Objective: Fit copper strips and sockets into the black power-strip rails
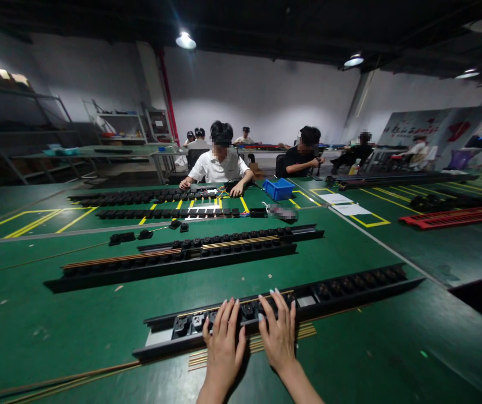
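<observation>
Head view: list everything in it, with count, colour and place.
Near socket strip: one, black, on the table under both hands.
Copper rods: a few, copper-coloured, beside the near strip.
Middle socket strips: two, black, mid-table.
Far socket strips: two rows, black, before the seated person.
Loose sockets: a few, black, left of the middle.
Bin: one, blue, far side.
Red strip: one, red, right table.
Table: green, yellow lines.
People: several, seated at the back.
Left hand: fingers on the near strip.
Right hand: fingers on the near strip.

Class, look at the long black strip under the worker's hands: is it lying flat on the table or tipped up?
Lying flat. The black strip rests lengthwise on the green table, sockets facing up, both hands pressing on it.
</observation>
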Available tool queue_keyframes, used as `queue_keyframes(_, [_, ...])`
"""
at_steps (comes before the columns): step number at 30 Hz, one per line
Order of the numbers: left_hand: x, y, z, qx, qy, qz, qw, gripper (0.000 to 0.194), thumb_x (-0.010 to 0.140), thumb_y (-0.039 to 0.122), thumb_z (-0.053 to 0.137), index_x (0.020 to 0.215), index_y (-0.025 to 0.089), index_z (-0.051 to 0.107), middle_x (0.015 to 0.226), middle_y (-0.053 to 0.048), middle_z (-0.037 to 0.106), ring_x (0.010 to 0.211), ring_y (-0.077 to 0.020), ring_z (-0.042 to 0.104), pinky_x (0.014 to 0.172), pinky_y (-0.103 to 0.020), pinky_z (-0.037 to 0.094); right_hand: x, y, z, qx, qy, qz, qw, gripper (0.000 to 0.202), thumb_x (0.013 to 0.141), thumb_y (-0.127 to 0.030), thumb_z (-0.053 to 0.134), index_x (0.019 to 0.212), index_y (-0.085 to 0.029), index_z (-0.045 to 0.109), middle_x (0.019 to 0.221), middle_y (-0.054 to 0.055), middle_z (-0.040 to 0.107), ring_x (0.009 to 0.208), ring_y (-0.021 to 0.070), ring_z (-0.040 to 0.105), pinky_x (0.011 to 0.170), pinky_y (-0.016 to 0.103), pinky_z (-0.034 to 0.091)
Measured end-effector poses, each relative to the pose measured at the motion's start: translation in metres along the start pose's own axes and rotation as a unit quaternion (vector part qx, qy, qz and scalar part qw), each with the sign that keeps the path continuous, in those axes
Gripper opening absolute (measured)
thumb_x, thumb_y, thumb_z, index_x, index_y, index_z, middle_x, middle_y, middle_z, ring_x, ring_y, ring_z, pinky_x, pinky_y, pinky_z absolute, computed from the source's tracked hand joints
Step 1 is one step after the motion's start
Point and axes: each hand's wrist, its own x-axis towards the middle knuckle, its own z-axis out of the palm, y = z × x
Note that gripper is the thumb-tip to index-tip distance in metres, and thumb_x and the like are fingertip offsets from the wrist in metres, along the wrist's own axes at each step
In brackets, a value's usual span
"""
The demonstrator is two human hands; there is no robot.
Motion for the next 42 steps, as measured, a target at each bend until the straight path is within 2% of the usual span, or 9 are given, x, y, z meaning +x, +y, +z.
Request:
queue_keyframes(5, [0.002, 0.005, -0.006, -0.017, 0.007, -0.021, 1.000, 0.058, 0.088, 0.019, 0.045, 0.144, 0.025, 0.029, 0.134, -0.008, 0.054, 0.125, -0.0211, 0.045, 0.109, -0.042, 0.011, 0.002, 0.012, -0.006, 0.015, -0.009, -0.040, 0.999, 0.043, 0.092, -0.030, 0.041, 0.134, -0.027, 0.043, 0.133, 0.009, 0.047, 0.128, 0.0227, 0.039, 0.109, 0.050, 0.024])
queue_keyframes(10, [0.003, 0.008, -0.010, -0.040, 0.002, -0.033, 0.999, 0.054, 0.089, 0.023, 0.046, 0.142, 0.026, 0.033, 0.133, -0.008, 0.054, 0.124, -0.0213, 0.046, 0.109, -0.042, 0.010, 0.003, 0.013, -0.011, -0.012, -0.003, -0.006, 1.000, 0.042, 0.092, -0.034, 0.041, 0.133, -0.026, 0.045, 0.133, 0.010, 0.047, 0.128, 0.0244, 0.038, 0.109, 0.053, 0.022])
queue_keyframes(17, [0.003, 0.010, -0.013, -0.065, 0.003, -0.044, 0.997, 0.051, 0.089, 0.024, 0.046, 0.140, 0.026, 0.037, 0.133, -0.008, 0.054, 0.125, -0.0208, 0.045, 0.109, -0.042, 0.010, 0.004, 0.023, -0.014, -0.032, -0.002, -0.021, 0.999, 0.045, 0.092, -0.044, 0.040, 0.133, -0.027, 0.045, 0.135, 0.012, 0.045, 0.129, 0.0263, 0.037, 0.108, 0.058, 0.017])
queue_keyframes(23, [0.003, 0.011, -0.014, -0.080, 0.009, -0.054, 0.995, 0.047, 0.090, 0.024, 0.045, 0.137, 0.025, 0.042, 0.133, -0.008, 0.055, 0.125, -0.0209, 0.045, 0.108, -0.042, 0.011, 0.008, 0.033, -0.021, -0.019, -0.041, -0.028, 0.999, 0.042, 0.092, -0.046, 0.040, 0.130, -0.029, 0.047, 0.129, 0.009, 0.049, 0.125, 0.0246, 0.040, 0.109, 0.059, 0.015])
queue_keyframes(30, [0.005, 0.013, -0.013, -0.092, 0.018, -0.060, 0.994, 0.046, 0.090, 0.024, 0.046, 0.136, 0.026, 0.043, 0.131, -0.007, 0.056, 0.123, -0.0206, 0.047, 0.107, -0.041, 0.013, 0.005, 0.036, -0.020, -0.015, -0.016, 0.014, 1.000, 0.036, 0.094, -0.036, 0.037, 0.127, -0.027, 0.049, 0.128, 0.009, 0.049, 0.124, 0.0222, 0.041, 0.109, 0.056, 0.018])
queue_keyframes(36, [0.004, 0.012, -0.011, -0.096, 0.017, -0.061, 0.993, 0.048, 0.089, 0.024, 0.047, 0.137, 0.027, 0.041, 0.131, -0.007, 0.056, 0.124, -0.0209, 0.047, 0.108, -0.041, 0.012, 0.004, 0.041, -0.012, -0.024, 0.026, 0.039, 0.999, 0.036, 0.094, -0.036, 0.036, 0.125, -0.025, 0.050, 0.128, 0.010, 0.048, 0.123, 0.0230, 0.043, 0.109, 0.057, 0.016])
queue_keyframes(42, [0.002, 0.010, -0.008, -0.094, 0.004, -0.061, 0.994, 0.049, 0.090, 0.025, 0.047, 0.138, 0.025, 0.040, 0.133, -0.008, 0.055, 0.125, -0.0215, 0.045, 0.108, -0.042, 0.010, 0.006, 0.039, -0.012, -0.025, 0.029, 0.051, 0.998, 0.032, 0.094, -0.034, 0.038, 0.120, -0.023, 0.054, 0.122, 0.009, 0.052, 0.121, 0.0228, 0.044, 0.109, 0.056, 0.018])
